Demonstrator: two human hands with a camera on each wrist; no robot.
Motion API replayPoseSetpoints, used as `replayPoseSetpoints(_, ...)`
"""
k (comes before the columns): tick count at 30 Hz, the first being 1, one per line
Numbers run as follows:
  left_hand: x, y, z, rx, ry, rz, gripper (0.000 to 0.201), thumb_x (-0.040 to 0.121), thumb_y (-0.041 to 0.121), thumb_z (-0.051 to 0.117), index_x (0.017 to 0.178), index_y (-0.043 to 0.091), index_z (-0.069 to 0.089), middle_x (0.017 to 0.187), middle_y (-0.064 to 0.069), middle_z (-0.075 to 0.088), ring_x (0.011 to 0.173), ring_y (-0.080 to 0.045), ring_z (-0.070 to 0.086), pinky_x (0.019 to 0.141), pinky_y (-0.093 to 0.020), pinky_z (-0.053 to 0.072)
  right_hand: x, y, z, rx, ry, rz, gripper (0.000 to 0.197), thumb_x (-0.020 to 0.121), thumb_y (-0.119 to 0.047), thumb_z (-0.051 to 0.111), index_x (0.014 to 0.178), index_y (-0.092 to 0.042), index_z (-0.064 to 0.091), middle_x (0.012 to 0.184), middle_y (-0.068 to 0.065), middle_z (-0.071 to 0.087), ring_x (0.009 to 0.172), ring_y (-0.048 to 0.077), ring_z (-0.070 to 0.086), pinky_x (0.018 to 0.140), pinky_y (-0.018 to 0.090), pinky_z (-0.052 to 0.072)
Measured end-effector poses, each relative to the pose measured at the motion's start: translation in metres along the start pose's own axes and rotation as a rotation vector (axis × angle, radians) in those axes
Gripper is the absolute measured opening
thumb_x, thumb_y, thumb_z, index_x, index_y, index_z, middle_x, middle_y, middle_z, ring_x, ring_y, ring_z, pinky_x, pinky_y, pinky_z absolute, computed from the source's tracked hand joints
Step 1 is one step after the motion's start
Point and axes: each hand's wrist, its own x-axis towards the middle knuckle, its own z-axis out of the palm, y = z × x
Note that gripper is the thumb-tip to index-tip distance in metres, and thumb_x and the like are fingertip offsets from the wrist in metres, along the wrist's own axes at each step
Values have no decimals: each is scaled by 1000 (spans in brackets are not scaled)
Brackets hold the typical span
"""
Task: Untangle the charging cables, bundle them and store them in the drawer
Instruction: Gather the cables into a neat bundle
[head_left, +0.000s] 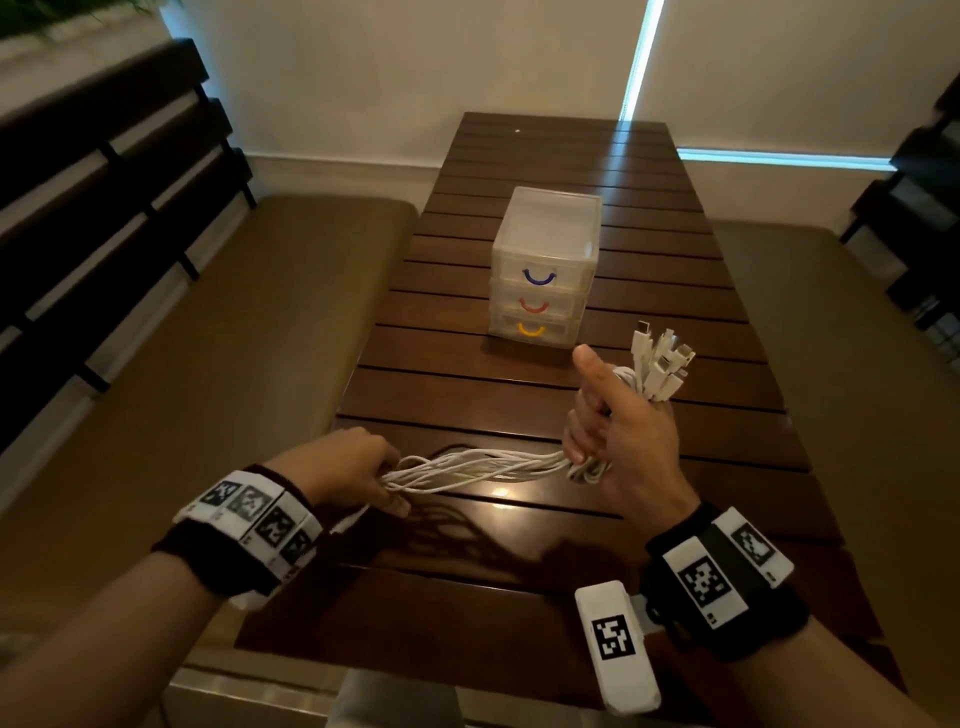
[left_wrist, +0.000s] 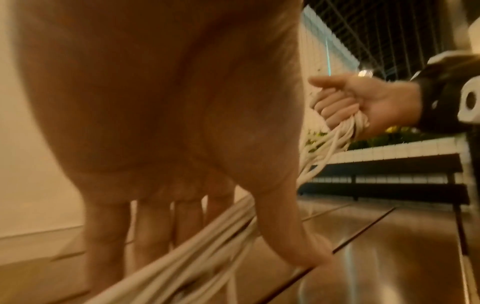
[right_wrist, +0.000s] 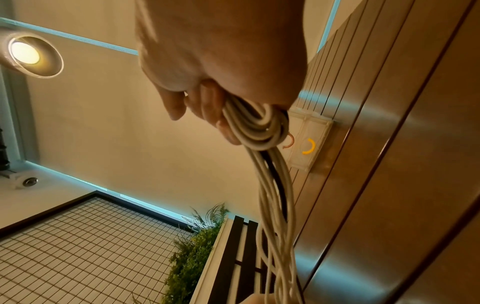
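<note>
Several white charging cables (head_left: 478, 467) stretch in a loose bunch between my two hands above the dark slatted table (head_left: 519, 597). My right hand (head_left: 618, 426) grips one end of the bunch, thumb raised, and the plug ends (head_left: 662, 364) fan out above its fist. In the right wrist view the cables (right_wrist: 259, 131) loop round its curled fingers. My left hand (head_left: 358, 473) holds the other end, and the cables (left_wrist: 207, 246) run under its fingers in the left wrist view. A small translucent drawer unit (head_left: 543, 270) with blue, red and yellow handles stands behind, all three drawers shut.
Padded benches (head_left: 260, 338) flank the table on both sides. Dark slatted backrests (head_left: 104, 182) rise at the left and right edges. A pale wall and blind (head_left: 415, 62) close off the far end of the table.
</note>
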Motion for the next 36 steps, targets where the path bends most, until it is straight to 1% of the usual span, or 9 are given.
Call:
replayPoseSetpoints(2,-4,21,-2,-3,13,50,81,79,54,72,147,25,37,143,0,48,127,-19,48,100,-31,41,1,-3,-5,0,-13,2,49,80,-40,68,56,-15,34,40,-3,27,32,13,23,39,22,30)
replayPoseSetpoints(5,-15,62,-6,-288,231,327,104,77,59,70,156,34,7,160,12,19,140,-9,31,110,-24,30,3,-5,-7,25,-4,-6,48,81,-37,68,56,-15,34,39,-3,26,31,13,22,39,22,30)
replayPoseSetpoints(9,-7,101,1,-324,397,495,39,93,56,48,121,31,57,112,10,64,100,-8,59,85,-32,48,4,-7,-9,56,13,-13,45,84,-34,66,56,-14,37,39,-4,28,29,11,23,39,21,30)
replayPoseSetpoints(12,6,87,10,-332,409,459,46,89,66,34,80,26,53,67,6,55,65,-12,55,61,-34,41,3,-13,-23,76,32,13,45,88,-34,63,56,-15,38,39,-5,28,29,10,23,37,20,29)
replayPoseSetpoints(22,-1,66,-5,-18,425,530,54,89,70,20,82,26,49,69,6,58,61,-12,57,59,-30,44,-3,-10,-31,-138,-106,268,37,79,-35,71,60,-14,47,49,5,44,36,15,45,43,26,41)
replayPoseSetpoints(24,-2,72,-14,145,411,513,45,89,70,23,81,28,39,73,7,58,68,-18,61,61,-32,43,0,-7,-30,-186,-186,243,34,77,-36,71,64,-10,52,76,15,67,70,22,70,66,39,56)
replayPoseSetpoints(27,0,80,-23,286,395,507,35,94,64,31,86,30,36,86,1,64,77,-24,64,67,-36,49,4,-1,-29,-281,-312,305,45,75,-48,75,74,-6,61,119,15,69,114,24,66,98,51,50)
replayPoseSetpoints(32,4,89,-30,327,389,481,28,101,43,41,120,25,51,102,1,67,86,-21,66,74,-35,53,-2,7,-19,-277,-470,338,48,84,-49,69,69,-8,51,78,19,53,72,21,61,70,32,54)
replayPoseSetpoints(36,3,90,-32,276,420,455,29,99,42,46,111,21,62,98,-1,67,86,-20,64,75,-33,51,-6,7,-10,-273,-473,346,33,90,-35,61,68,-10,58,68,2,63,65,16,66,68,39,56)
